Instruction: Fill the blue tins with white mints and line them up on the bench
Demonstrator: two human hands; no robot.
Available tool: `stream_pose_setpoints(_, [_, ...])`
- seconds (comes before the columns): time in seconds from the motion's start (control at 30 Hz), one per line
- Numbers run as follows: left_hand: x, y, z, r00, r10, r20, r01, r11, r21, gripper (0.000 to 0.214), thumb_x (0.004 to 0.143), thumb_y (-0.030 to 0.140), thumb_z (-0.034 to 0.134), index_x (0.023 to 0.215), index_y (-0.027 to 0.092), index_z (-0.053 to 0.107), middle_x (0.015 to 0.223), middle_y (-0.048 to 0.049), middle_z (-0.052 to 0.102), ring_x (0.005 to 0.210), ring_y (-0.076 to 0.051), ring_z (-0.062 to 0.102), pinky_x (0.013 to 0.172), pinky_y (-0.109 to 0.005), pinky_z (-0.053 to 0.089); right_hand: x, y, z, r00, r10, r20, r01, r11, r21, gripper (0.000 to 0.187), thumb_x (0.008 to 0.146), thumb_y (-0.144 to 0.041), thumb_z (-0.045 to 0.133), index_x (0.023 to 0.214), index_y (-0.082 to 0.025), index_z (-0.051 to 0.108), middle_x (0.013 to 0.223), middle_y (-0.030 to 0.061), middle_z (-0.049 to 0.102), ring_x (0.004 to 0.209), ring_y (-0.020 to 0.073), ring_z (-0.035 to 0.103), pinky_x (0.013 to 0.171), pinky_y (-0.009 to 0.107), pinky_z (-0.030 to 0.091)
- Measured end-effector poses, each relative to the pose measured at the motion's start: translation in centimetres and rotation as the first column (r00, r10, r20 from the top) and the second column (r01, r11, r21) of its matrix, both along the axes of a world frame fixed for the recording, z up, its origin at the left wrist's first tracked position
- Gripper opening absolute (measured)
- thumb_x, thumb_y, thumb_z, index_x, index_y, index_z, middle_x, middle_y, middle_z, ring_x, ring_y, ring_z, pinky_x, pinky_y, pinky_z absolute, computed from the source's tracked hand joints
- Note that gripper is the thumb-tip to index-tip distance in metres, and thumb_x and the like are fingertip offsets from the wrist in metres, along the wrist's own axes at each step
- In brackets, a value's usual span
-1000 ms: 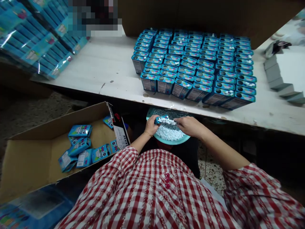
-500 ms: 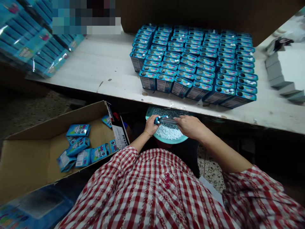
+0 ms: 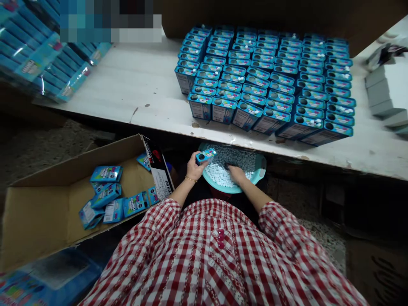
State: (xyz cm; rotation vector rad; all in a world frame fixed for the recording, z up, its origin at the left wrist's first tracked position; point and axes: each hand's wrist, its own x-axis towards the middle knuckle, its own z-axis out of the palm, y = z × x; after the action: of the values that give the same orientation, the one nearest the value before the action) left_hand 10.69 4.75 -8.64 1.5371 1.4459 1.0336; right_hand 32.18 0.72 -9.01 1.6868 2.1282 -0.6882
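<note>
My left hand (image 3: pixel 195 169) is closed around a small blue candy box (image 3: pixel 207 155), held tilted over the left rim of a turquoise basin (image 3: pixel 219 187). A dark round hole shows in the box's top, and a white pellet rests at its far end. Small white candies (image 3: pixel 219 173) fill the basin below. My right hand (image 3: pixel 237 174) reaches down into them, fingers closed on a scoop (image 3: pixel 228 165), most of which is hidden by the candies and the hand.
Rows of upright blue boxes (image 3: pixel 248 108) stand on the white table (image 3: pixel 127 97), some with white pellets on top. At my left, a cardboard carton (image 3: pixel 38 212) holds several blue boxes (image 3: pixel 105 195). Plastic-wrapped packs (image 3: pixel 35 55) lie at the far left, white cartons (image 3: pixel 387 89) at the right.
My right hand has drawn the scoop away from the candy box and lowered it into the candies. My left hand has moved slightly left and turned the box's top into view.
</note>
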Motion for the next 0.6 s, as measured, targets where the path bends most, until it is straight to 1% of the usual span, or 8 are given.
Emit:
stream_pose_setpoints(0.07, [-0.1,0.0,0.1,1.0,0.018,0.001,-0.018,1.0,-0.001,0.042,0.061,0.029,0.072,0.097,0.018,0.053,0.081,0.0012,0.06,0.072,-0.014,0.057,0.071,-0.026,0.048,-1.2,0.5,-0.9,0.995,-0.064,-0.08,0.067,0.997,0.037,0.042,0.093,-0.02,0.029,0.132,-0.01,0.042,0.119,0.0144,0.06,0.101,0.0153,0.058,0.083,0.02,0.041])
stream_pose_setpoints(0.13, [-0.3,-0.1,0.1,0.999,0.034,-0.003,-0.034,0.999,0.005,0.044,0.06,0.029,0.072,0.098,0.018,0.053,0.083,0.0007,0.061,0.074,-0.014,0.058,0.072,-0.027,0.048,-1.5,0.8,-1.2,0.978,-0.121,-0.169,0.13,0.991,0.042,0.041,0.093,-0.021,0.032,0.129,-0.011,0.046,0.119,0.0114,0.061,0.102,0.0149,0.057,0.083,0.019,0.041])
stream_pose_setpoints(0.23, [-0.8,-0.1,0.3,0.998,0.065,0.001,-0.065,0.998,0.011,0.046,0.06,0.031,0.073,0.1,0.018,0.052,0.085,-0.0002,0.061,0.075,-0.015,0.059,0.074,-0.028,0.048,-0.7,0.9,-1.0,0.94,-0.168,-0.297,0.189,0.981,0.042,0.038,0.091,-0.021,0.034,0.122,-0.012,0.053,0.116,0.0086,0.063,0.1,0.0152,0.057,0.083,0.02,0.042])
stream_pose_setpoints(0.33, [-1.2,-0.1,0.5,0.995,0.095,0.018,-0.095,0.995,0.013,0.046,0.061,0.031,0.072,0.1,0.018,0.052,0.086,-0.0003,0.061,0.075,-0.014,0.059,0.074,-0.028,0.048,0.8,0.5,-0.3,0.905,-0.206,-0.372,0.237,0.971,0.038,0.038,0.088,-0.02,0.038,0.121,-0.01,0.054,0.108,0.0093,0.065,0.095,0.0156,0.059,0.081,0.023,0.044])
stream_pose_setpoints(0.4, [-1.2,0.0,0.6,0.995,0.093,0.03,-0.094,0.995,0.021,0.046,0.061,0.031,0.072,0.1,0.018,0.052,0.086,-0.0002,0.061,0.075,-0.014,0.059,0.073,-0.027,0.048,2.1,0.0,0.7,0.879,-0.238,-0.413,0.273,0.962,0.027,0.041,0.086,-0.019,0.041,0.125,-0.01,0.051,0.107,0.0097,0.065,0.094,0.0159,0.06,0.082,0.026,0.045])
stream_pose_setpoints(0.47, [-0.9,0.0,0.6,0.997,0.07,0.036,-0.071,0.997,0.029,0.045,0.061,0.03,0.072,0.099,0.018,0.052,0.085,-0.0001,0.061,0.076,-0.014,0.058,0.073,-0.027,0.048,3.5,-0.5,2.1,0.828,-0.28,-0.487,0.324,0.946,0.006,0.044,0.083,-0.019,0.045,0.125,-0.01,0.05,0.109,0.0104,0.064,0.095,0.0166,0.06,0.084,0.029,0.045])
stream_pose_setpoints(0.53, [-0.2,0.0,0.5,0.999,0.032,0.027,-0.033,0.999,0.034,0.043,0.062,0.029,0.072,0.098,0.018,0.053,0.085,-0.0003,0.061,0.076,-0.014,0.058,0.074,-0.028,0.048,4.9,-1.0,4.0,0.764,-0.304,-0.569,0.357,0.934,-0.02,0.044,0.081,-0.021,0.048,0.124,-0.01,0.052,0.111,0.0114,0.063,0.099,0.0179,0.059,0.087,0.032,0.044])
stream_pose_setpoints(0.6, [0.6,-0.1,0.4,1.0,-0.023,0.0,0.023,0.999,0.042,0.04,0.063,0.025,0.07,0.098,0.018,0.053,0.087,-0.0011,0.061,0.079,-0.015,0.059,0.076,-0.029,0.048,5.7,-1.2,6.5,0.74,-0.289,-0.607,0.345,0.938,-0.026,0.044,0.081,-0.023,0.049,0.123,-0.011,0.053,0.115,0.0112,0.062,0.104,0.0194,0.057,0.09,0.033,0.043])
